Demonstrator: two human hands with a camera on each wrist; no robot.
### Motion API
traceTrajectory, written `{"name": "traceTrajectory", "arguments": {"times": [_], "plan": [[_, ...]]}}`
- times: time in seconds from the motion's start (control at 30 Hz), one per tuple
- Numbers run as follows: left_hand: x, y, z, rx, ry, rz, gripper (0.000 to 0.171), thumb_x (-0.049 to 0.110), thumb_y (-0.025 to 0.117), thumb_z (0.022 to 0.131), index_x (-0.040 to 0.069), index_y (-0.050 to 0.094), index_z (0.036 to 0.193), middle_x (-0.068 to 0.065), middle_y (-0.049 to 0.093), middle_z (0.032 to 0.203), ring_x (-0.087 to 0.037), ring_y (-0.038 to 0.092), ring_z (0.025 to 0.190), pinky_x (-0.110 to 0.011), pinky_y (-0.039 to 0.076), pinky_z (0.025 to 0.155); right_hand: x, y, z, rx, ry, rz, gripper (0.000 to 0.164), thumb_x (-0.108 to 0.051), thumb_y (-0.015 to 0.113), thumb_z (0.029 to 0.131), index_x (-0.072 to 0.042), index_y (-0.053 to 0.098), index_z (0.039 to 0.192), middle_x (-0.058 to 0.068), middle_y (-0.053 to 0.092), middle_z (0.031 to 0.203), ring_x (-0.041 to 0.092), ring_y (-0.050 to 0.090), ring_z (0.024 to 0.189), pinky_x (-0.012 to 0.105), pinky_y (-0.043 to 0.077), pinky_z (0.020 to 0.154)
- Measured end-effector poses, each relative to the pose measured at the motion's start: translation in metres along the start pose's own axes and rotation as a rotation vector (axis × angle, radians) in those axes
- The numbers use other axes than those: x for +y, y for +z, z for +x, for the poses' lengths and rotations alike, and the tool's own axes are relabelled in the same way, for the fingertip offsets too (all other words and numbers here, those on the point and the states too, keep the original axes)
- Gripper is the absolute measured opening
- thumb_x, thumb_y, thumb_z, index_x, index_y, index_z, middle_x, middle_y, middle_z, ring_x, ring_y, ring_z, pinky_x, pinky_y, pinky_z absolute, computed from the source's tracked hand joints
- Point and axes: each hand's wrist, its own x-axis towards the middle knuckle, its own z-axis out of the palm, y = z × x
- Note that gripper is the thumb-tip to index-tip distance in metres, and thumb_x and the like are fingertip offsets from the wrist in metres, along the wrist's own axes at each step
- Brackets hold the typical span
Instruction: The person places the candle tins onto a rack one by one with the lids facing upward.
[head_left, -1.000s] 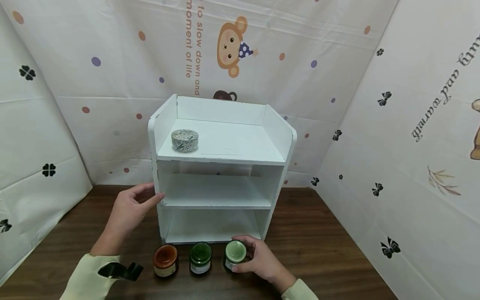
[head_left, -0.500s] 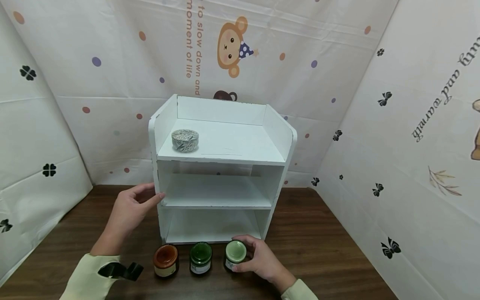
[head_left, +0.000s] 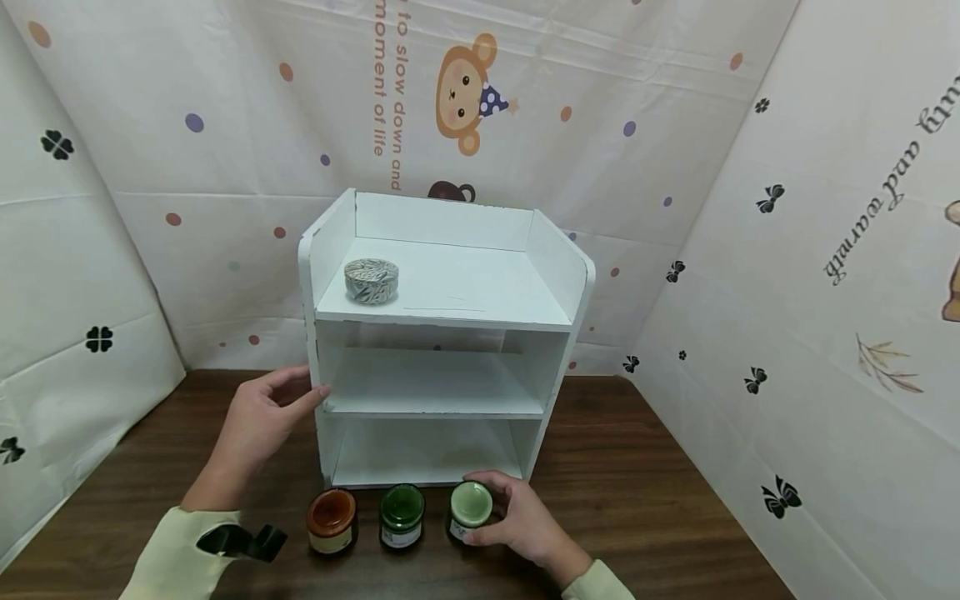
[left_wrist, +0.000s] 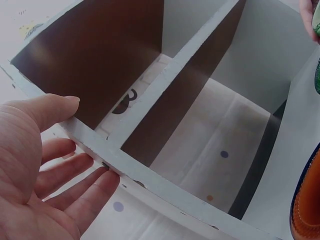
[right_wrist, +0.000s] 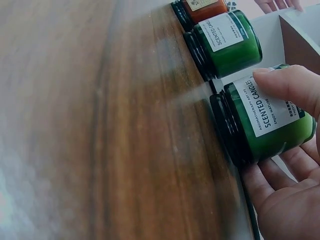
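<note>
While the orange jar [head_left: 331,510] and dark green jar [head_left: 401,506] stand before the white shelf [head_left: 435,383] in the head view, the right hand [head_left: 521,518] has its grip curled round the light green jar [head_left: 471,503] on the bench [head_left: 637,500]. Left wrist view: the left hand [left_wrist: 30,170] pinches the shelf's side — probably steadying it. Right wrist view: black lid [right_wrist: 227,130] down, label [right_wrist: 265,112] reading "SCENTED CANDLES" — "ENJOY NATURE"
</note>
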Motion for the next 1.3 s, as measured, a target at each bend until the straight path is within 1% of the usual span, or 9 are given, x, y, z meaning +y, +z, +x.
{"name": "traceTrajectory", "arguments": {"times": [0.2,0.3,0.53,0.77,0.93,1.07,1.3], "plan": [[-0.001,0.0,0.001,0.001,0.004,-0.005,0.066,0.049,0.071,0.094,0.007,0.06,0.143,-0.019,0.065,0.139,-0.034,0.064,0.123,-0.01,0.05,0.078,-0.002,0.0,0.001,0.009,-0.013,0.001,0.071,-0.002,0.088,0.076,0.004,0.056,0.139,0.02,0.063,0.134,0.01,0.065,0.115,0.019,0.049,0.099],[-0.001,0.0,0.001,0.002,0.008,-0.007,0.066,0.05,0.071,0.094,0.007,0.06,0.143,-0.019,0.065,0.138,-0.034,0.064,0.123,-0.009,0.05,0.077,-0.003,0.0,0.001,0.013,-0.017,0.003,0.071,-0.001,0.088,0.076,0.004,0.056,0.139,0.02,0.063,0.134,0.009,0.065,0.115,0.019,0.049,0.099],[-0.001,0.0,0.001,0.008,0.013,0.004,0.066,0.052,0.071,0.094,0.008,0.061,0.141,-0.019,0.066,0.136,-0.034,0.064,0.121,-0.01,0.051,0.077,-0.008,0.001,0.0,0.013,-0.018,0.002,0.071,-0.001,0.088,0.075,0.004,0.056,0.139,0.02,0.063,0.134,0.008,0.065,0.115,0.018,0.049,0.1],[-0.001,0.0,0.0,0.009,0.016,0.004,0.063,0.049,0.071,0.095,0.008,0.061,0.141,-0.018,0.067,0.135,-0.034,0.064,0.121,-0.011,0.052,0.078,-0.011,0.0,0.0,0.007,-0.017,0.013,0.072,-0.001,0.088,0.076,0.005,0.054,0.14,0.021,0.063,0.135,0.009,0.065,0.115,0.019,0.049,0.1],[0.0,0.0,0.001,0.006,0.011,-0.002,0.064,0.05,0.071,0.094,0.008,0.061,0.141,-0.018,0.067,0.136,-0.033,0.064,0.121,-0.012,0.053,0.079,-0.013,0.0,-0.001,0.003,-0.016,0.021,0.071,-0.002,0.088,0.077,0.005,0.055,0.14,0.021,0.063,0.135,0.009,0.065,0.116,0.019,0.049,0.1],[0.001,0.0,0.0,0.0,0.001,-0.01,0.065,0.05,0.071,0.094,0.008,0.061,0.142,-0.019,0.066,0.137,-0.033,0.064,0.122,-0.012,0.052,0.079,-0.014,0.0,-0.001,0.002,-0.013,0.019,0.071,-0.002,0.088,0.077,0.005,0.055,0.139,0.02,0.063,0.135,0.009,0.065,0.115,0.019,0.049,0.1],[0.001,0.0,-0.001,-0.002,0.006,-0.015,0.064,0.049,0.071,0.094,0.008,0.06,0.142,-0.019,0.065,0.138,-0.033,0.064,0.122,-0.01,0.051,0.078,-0.017,0.0,-0.002,0.008,-0.006,0.012,0.07,-0.002,0.088,0.077,0.003,0.056,0.139,0.019,0.064,0.134,0.01,0.065,0.114,0.019,0.05,0.099]]}}
